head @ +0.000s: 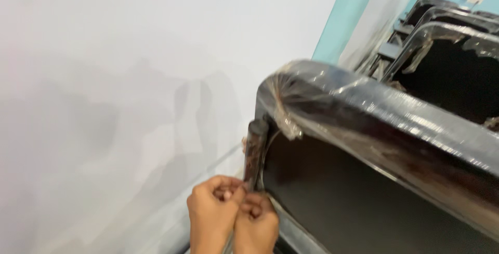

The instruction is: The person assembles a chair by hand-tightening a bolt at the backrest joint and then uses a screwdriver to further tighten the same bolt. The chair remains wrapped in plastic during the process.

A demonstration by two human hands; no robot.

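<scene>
A black chair back (374,181), wrapped along its top edge in clear plastic film (364,108), fills the right half of the view. At its left corner a dark upright tube (255,150) runs down the frame, also covered in film. My left hand (213,217) and my right hand (257,225) are pressed together at the foot of that tube, fingers pinched on the plastic wrap there. The film bunches into a knot (291,127) near the top corner.
A plain white wall (119,77) stands close on the left. More black chairs wrapped in film (447,30) are stacked at the back right, beside a light blue wall strip (348,15).
</scene>
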